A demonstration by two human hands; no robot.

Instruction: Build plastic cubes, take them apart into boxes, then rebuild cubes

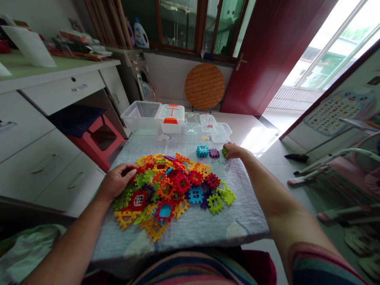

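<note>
My right hand (232, 151) reaches far across the table, its fingers closed on a green interlocking block (225, 152) at the tabletop. Just left of it sit a purple block (214, 153) and a blue cube (202, 151) with a white lattice window. My left hand (119, 180) rests at the left edge of a heap of notched plastic building pieces (173, 186) in red, orange, yellow, green, blue and purple. Its fingers are loosely bent, thumb apart from them, tips touching the pieces near a red one.
Along the table's far edge stand a clear open bin (142, 114), a lidded box with orange latches (172, 120) and smaller clear containers (218, 132). A patterned cloth (202, 225) covers the table. A red stool (103, 138) and white drawers (47, 158) are at left.
</note>
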